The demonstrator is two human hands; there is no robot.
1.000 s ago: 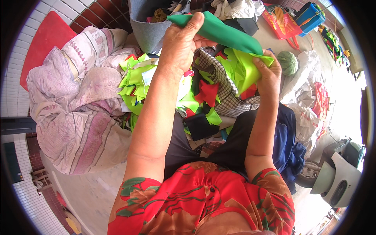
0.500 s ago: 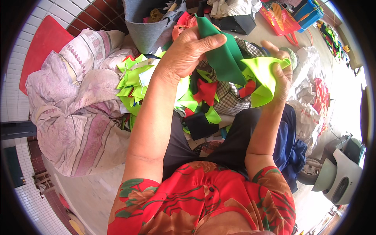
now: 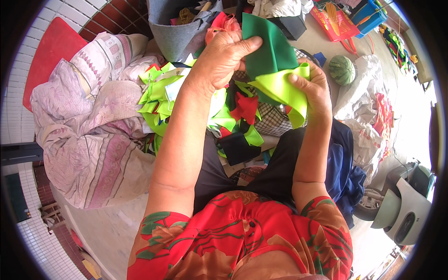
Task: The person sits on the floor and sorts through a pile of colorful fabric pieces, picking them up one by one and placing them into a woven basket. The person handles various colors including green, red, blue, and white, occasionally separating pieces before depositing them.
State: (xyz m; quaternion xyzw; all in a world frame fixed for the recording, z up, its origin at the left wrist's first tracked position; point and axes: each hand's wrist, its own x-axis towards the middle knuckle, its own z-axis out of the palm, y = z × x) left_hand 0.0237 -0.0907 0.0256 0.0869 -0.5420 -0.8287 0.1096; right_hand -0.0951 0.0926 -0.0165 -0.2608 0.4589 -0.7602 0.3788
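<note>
My left hand (image 3: 220, 59) pinches the left edge of a dark green fabric scrap (image 3: 268, 44), thumb on top. My right hand (image 3: 313, 88) grips a neon yellow-green fabric scrap (image 3: 282, 88) under its thumb. The yellow-green piece overlaps the lower part of the green one, and my right fingers reach behind both. Below and left of my hands lies a heap of yellow-green scraps (image 3: 161, 100). Among the pieces near my lap are a red scrap (image 3: 245, 108) and a black scrap (image 3: 239, 148). A checked cloth (image 3: 270, 119) shows under my right hand.
Bundled pale patterned cloth (image 3: 100, 126) fills the left side, beside a red panel (image 3: 51, 60). A grey felt bin (image 3: 175, 35) stands ahead. Toward the right are a watermelon (image 3: 342, 70), white plastic sacking (image 3: 364, 102), a red bag (image 3: 333, 23), a blue container (image 3: 368, 21) and a wheeled grey-white machine (image 3: 406, 205).
My right hand has moved left with the yellow-green scrap, laying it across the green one. The green scrap is now spread flatter, and the watermelon has come into fuller view.
</note>
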